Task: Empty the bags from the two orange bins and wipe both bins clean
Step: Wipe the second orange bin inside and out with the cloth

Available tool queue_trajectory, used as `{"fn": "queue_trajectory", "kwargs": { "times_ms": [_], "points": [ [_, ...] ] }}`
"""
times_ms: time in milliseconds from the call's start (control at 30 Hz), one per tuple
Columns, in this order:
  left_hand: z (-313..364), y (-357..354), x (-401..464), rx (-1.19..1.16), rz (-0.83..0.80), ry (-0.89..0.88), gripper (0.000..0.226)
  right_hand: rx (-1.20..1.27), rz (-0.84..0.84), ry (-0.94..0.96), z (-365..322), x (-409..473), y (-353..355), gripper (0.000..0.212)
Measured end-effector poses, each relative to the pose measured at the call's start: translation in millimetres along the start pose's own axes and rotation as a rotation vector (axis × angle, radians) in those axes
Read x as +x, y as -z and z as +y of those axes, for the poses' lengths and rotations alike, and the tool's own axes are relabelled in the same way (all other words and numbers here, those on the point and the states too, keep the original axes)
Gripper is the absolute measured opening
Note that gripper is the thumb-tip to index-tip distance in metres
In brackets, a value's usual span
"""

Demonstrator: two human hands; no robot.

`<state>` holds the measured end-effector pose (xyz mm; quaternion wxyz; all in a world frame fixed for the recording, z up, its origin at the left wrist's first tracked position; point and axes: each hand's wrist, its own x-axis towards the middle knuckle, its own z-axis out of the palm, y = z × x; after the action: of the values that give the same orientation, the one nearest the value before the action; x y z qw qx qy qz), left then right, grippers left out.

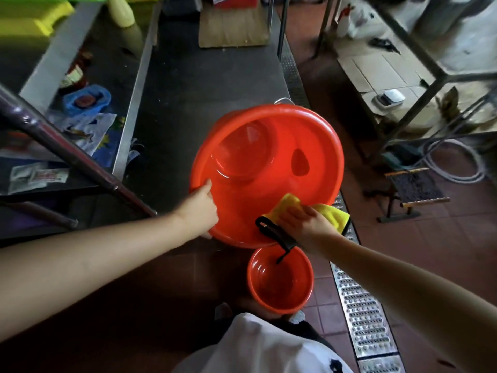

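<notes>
Wiping is under way on the larger of the 2 orange bins: the big bin (266, 168) sits tilted with its mouth toward the camera, and no bag shows inside it. The right hand (304, 224) presses a yellow cloth (322, 211) on the bin's near right rim, fingers laid together over the cloth, its black edge strip hanging below the wrist. Unwiped wall lies up and left of those fingers, so the next stroke likely sweeps along the rim's curve. The left hand (201, 208) steadies the near left rim, thumb on the inner wall, the other fingers hidden behind the rim. The small bin (279, 281) stands upright on the floor just below, also bagless.
</notes>
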<state>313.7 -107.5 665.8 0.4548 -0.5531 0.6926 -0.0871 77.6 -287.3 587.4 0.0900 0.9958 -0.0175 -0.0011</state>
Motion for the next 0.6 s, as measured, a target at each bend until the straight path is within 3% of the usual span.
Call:
{"fn": "queue_trajectory", "kwargs": {
  "times_ms": [100,233,367,500,600],
  "points": [
    [17,4,6,-0.061,-0.001,0.1,0.083,0.012,0.058,0.039,0,0,-2,0.044],
    [63,14,29,-0.334,-0.037,0.147,0.099,0.008,0.104,0.059,9,-2,-6,0.053],
    [71,18,49,-0.477,0.067,0.218,0.093,0.087,0.098,0.026,15,1,-9,0.057],
    [67,15,46,-0.493,0.049,0.133,0.084,0.24,-0.295,-0.098,6,13,-12,0.073],
    [68,23,42,-0.477,0.003,0.124,0.071,0.406,-0.368,-0.279,-10,36,-17,0.074]
  ]
}}
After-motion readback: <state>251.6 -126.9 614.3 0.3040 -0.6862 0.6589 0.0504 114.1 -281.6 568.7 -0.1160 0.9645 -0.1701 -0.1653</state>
